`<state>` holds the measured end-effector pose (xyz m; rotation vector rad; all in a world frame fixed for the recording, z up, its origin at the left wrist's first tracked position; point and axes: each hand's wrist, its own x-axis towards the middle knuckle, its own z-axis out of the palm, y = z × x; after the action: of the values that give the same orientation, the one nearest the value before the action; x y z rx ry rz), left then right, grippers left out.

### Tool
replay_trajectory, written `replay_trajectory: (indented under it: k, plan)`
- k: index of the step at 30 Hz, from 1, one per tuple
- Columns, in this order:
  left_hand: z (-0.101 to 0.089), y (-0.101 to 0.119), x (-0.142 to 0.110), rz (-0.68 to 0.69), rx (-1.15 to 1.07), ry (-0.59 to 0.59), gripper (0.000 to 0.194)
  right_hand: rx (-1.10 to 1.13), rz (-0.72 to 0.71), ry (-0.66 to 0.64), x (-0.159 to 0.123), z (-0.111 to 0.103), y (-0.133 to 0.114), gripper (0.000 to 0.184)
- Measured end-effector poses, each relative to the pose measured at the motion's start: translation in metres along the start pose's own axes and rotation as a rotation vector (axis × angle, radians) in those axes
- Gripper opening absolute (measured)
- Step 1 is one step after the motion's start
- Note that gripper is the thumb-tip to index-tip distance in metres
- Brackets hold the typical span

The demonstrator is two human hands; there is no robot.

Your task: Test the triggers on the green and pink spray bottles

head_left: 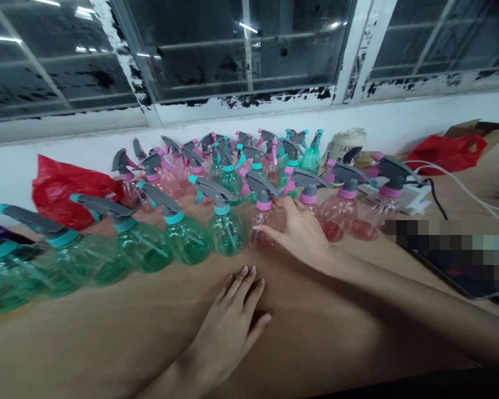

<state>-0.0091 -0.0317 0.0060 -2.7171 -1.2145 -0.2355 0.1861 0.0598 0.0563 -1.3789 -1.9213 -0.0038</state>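
Note:
My right hand [301,238] is at the front row, its thumb across the front of a clear pink spray bottle [263,235] and its fingers round the far side, partly hidden. That bottle stands upright, with a grey trigger head and pink collar. To its left is a green spray bottle [228,235] with a turquoise collar. Another pink spray bottle [339,213] stands to the right of the hand. My left hand [228,318] lies flat on the wooden table [307,338], fingers stretched out, holding nothing.
Several green bottles [145,249] continue the front row leftward. More pink and green bottles [230,177] crowd behind. Red plastic bags [72,191] lie at both sides. A white cup [345,147], a white power strip [416,197] with cables and a dark device [453,271] are on the right.

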Motion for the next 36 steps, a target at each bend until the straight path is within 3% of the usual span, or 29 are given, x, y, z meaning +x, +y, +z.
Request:
replay_trajectory:
  k: [2,7,12,16,21,28,36]
  plan:
    - [0.000,-0.001,0.000,0.002,0.021,0.009,0.049,0.039,0.000,0.013,-0.006,-0.009,-0.002,0.060]
    - [-0.001,-0.001,-0.001,0.009,0.056,0.054,0.047,0.162,-0.007,0.009,-0.024,-0.048,0.013,0.023]
    - [0.000,0.006,0.003,0.029,-0.014,0.075,0.046,0.053,0.145,0.136,-0.028,-0.076,0.052,0.027]
    - [-0.011,0.016,0.021,-0.008,-0.171,0.013,0.039,-0.067,0.200,0.085,-0.022,-0.075,0.063,0.040]
    - [-0.029,0.029,0.043,-0.074,-0.340,0.022,0.033,-0.212,0.230,-0.058,-0.013,-0.057,0.053,0.071]
    - [-0.035,0.032,0.057,-0.218,-0.552,0.045,0.028,-0.272,0.156,-0.059,-0.012,-0.042,0.046,0.059]
    - [-0.028,0.037,0.070,-0.368,-0.527,0.005,0.050,-0.321,0.021,-0.045,-0.047,-0.066,0.039,0.055]
